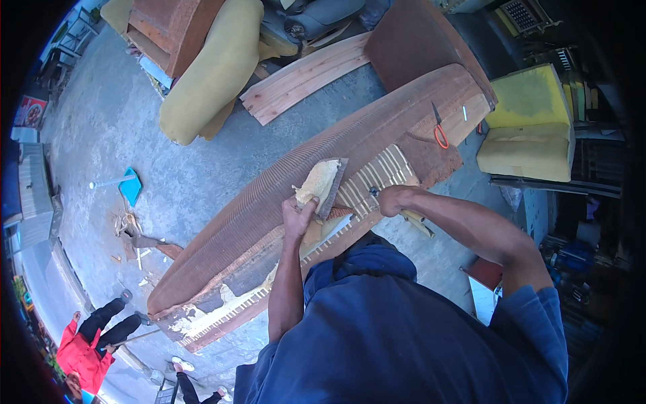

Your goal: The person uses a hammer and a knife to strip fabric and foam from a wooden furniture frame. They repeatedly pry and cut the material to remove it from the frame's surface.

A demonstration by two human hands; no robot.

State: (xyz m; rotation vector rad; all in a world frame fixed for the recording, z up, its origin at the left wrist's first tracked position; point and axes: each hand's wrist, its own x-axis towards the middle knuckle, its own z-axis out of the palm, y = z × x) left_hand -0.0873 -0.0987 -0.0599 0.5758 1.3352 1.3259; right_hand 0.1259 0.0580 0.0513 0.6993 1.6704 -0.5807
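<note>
A long sofa piece [296, 158] covered in brown ribbed fabric lies diagonally in front of me, its cover partly peeled open. My left hand [298, 214] grips a folded-back flap of that fabric [321, 185], lined with torn yellowish foam. Beside it, cream straps [377, 172] run in rows across the exposed frame. My right hand [393, 200] is closed at the edge of these straps. A small dark tip shows at its fingers, too little to name. Farther right, scissors [440, 135] with orange handles rest on the sofa piece.
Behind the sofa piece lie a curved wooden board [303, 77] and a yellow foam cushion [215, 74]. A yellow seat [528, 128] stands at the right. On the floor at left are a blue dustpan [131, 186] and scraps [138, 239]. A person in red [84, 350] is at lower left.
</note>
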